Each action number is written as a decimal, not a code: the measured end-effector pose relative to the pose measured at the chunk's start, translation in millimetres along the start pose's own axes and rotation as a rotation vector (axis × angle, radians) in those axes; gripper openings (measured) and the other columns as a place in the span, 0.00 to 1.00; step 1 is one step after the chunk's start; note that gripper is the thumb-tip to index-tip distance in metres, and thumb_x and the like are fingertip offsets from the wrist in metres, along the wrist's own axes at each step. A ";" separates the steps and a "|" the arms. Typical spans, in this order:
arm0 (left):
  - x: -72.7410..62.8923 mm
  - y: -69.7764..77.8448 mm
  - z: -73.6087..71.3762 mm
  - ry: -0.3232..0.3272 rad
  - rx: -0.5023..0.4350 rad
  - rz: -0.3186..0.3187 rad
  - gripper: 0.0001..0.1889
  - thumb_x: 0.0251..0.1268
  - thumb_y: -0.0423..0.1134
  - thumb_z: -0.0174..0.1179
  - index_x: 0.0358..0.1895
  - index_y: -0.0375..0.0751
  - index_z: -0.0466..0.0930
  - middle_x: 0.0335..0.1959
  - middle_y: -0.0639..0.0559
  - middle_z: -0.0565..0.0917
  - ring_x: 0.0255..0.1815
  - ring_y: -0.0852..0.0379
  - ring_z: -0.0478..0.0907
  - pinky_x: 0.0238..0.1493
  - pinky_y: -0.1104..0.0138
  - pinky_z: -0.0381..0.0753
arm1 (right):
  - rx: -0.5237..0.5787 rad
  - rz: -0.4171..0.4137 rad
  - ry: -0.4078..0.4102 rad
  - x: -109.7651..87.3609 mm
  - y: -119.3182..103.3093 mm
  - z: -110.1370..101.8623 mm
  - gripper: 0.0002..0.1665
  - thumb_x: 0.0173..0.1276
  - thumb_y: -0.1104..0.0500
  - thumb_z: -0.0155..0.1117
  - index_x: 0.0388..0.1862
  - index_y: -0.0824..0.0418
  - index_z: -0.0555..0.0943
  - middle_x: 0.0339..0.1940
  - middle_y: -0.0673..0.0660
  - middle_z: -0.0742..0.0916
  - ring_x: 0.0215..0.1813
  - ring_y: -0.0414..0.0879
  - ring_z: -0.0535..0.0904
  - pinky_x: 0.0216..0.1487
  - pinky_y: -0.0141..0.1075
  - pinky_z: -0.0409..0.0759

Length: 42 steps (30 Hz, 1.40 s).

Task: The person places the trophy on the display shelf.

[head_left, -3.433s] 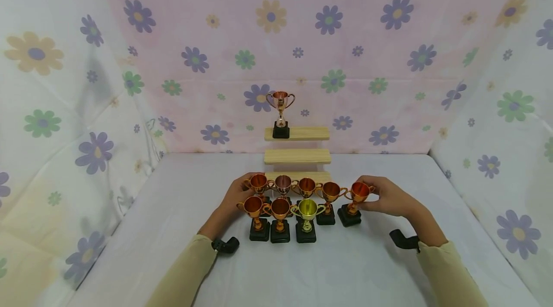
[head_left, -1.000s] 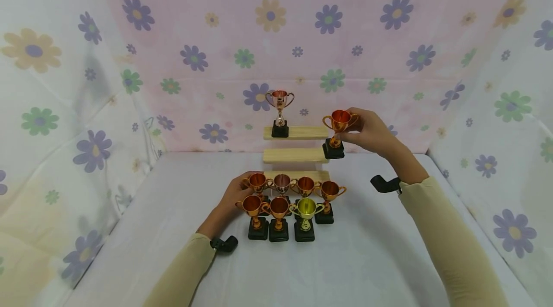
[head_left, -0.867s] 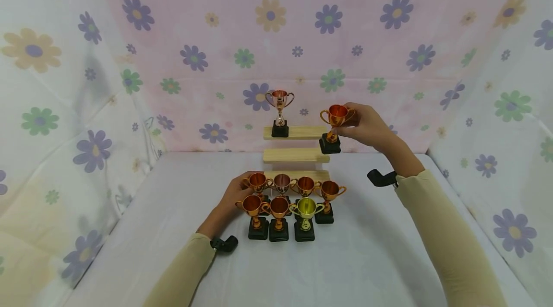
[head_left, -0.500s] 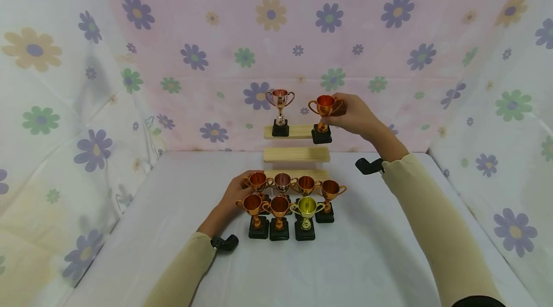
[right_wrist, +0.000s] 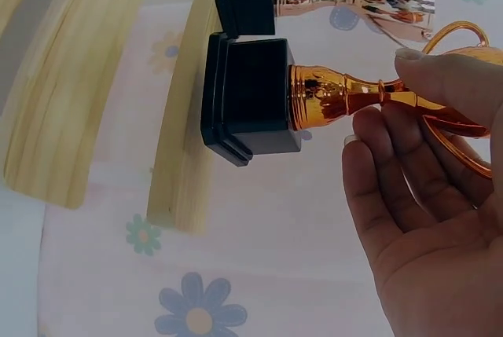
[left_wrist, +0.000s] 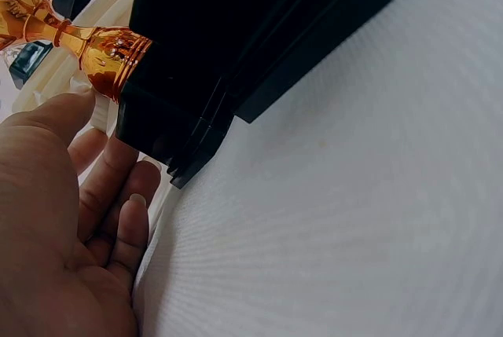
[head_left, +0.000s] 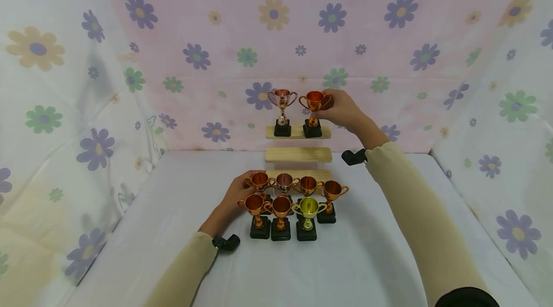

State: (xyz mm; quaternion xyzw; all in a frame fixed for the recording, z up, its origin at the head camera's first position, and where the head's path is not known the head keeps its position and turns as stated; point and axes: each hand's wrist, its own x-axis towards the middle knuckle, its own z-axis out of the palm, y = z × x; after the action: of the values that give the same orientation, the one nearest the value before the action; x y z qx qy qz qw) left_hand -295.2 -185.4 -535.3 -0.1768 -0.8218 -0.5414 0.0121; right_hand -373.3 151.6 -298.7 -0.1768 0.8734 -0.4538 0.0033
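My right hand (head_left: 341, 108) pinches an orange-gold trophy cup (right_wrist: 322, 97) at its stem, thumb on one side and fingers on the other. Its black base overlaps the right part of the top wooden shelf (head_left: 298, 133), upright beside a rose-gold trophy (head_left: 282, 105). Down on the table, my left hand (head_left: 235, 194) is at the leftmost back-row orange trophy (head_left: 260, 181). In the left wrist view, that hand's thumb lies at an orange stem (left_wrist: 106, 58), with curled fingers beyond the black base; the index fingertip is hidden.
Several trophies stand close together in two rows before the shelves, including a yellow-gold one (head_left: 308, 208) in front. A middle shelf (head_left: 298, 154) and a lower shelf (head_left: 319, 175) step down toward them. Flowered cloth (head_left: 194, 105) surrounds the white table (head_left: 345, 259).
My right hand has lifted the orange trophy from the right end of the back row and carried it up and leftward to the top shelf. The left hand has stayed in place.
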 end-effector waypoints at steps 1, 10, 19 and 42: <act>-0.2 0.5 0.1 0.000 -0.001 0.000 0.23 0.76 0.34 0.61 0.71 0.41 0.79 0.64 0.42 0.86 0.68 0.41 0.80 0.72 0.42 0.73 | 0.003 0.007 0.000 1.7 0.5 1.0 0.26 0.69 0.61 0.75 0.63 0.65 0.79 0.54 0.65 0.86 0.56 0.58 0.82 0.62 0.52 0.80; -0.6 2.2 -0.2 -0.005 -0.016 -0.003 0.23 0.76 0.34 0.61 0.71 0.41 0.79 0.64 0.42 0.85 0.68 0.41 0.79 0.73 0.41 0.72 | 0.019 0.078 0.000 13.3 1.9 8.8 0.34 0.69 0.61 0.75 0.71 0.66 0.74 0.61 0.66 0.83 0.61 0.60 0.79 0.68 0.54 0.78; -0.6 2.7 0.1 -0.011 -0.012 -0.001 0.23 0.75 0.34 0.61 0.71 0.41 0.79 0.64 0.42 0.85 0.67 0.41 0.80 0.72 0.40 0.72 | 0.020 0.106 0.010 23.7 0.1 14.6 0.34 0.70 0.62 0.74 0.72 0.67 0.73 0.61 0.66 0.82 0.61 0.60 0.79 0.67 0.53 0.79; -1.4 2.6 -0.2 -0.001 -0.032 0.013 0.24 0.73 0.28 0.59 0.71 0.39 0.79 0.62 0.41 0.86 0.65 0.42 0.81 0.72 0.42 0.73 | 0.054 0.120 0.033 28.8 0.8 25.5 0.33 0.71 0.63 0.74 0.70 0.69 0.72 0.63 0.67 0.81 0.62 0.60 0.78 0.69 0.53 0.78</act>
State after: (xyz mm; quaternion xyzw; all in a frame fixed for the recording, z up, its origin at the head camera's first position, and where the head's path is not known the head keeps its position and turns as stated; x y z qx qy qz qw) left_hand -293.2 -185.0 -533.2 -0.1825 -0.8120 -0.5543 0.0122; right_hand -396.3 122.9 -309.9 -0.1166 0.8698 -0.4789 0.0208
